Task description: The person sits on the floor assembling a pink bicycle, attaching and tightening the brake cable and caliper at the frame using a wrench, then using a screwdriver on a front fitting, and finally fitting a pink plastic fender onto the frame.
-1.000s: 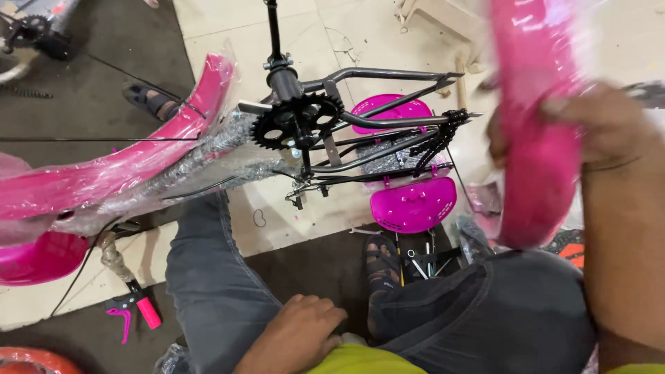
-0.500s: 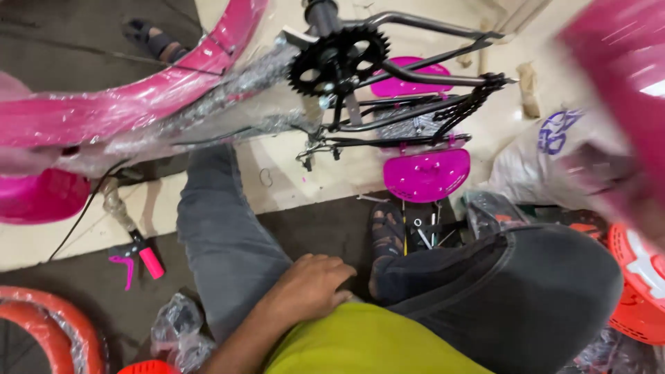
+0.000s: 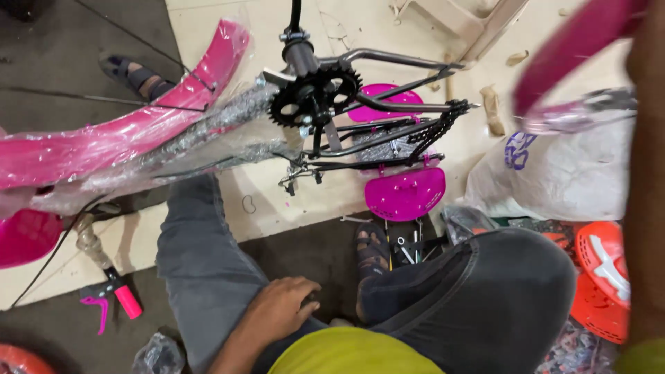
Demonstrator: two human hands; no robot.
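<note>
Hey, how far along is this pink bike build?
Fitted: the chainring sits on the plastic-wrapped frame. In hand: a pink mudguard is raised on the right; the left hand rests on the thigh. Left: no wheels are mounted, and a brake lever lies loose on the floor.

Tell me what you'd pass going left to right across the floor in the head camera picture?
Pink basket → pink brake lever → left hand resting on the leg → black chain wheel → pink round plate → white bag → orange basket.
</note>
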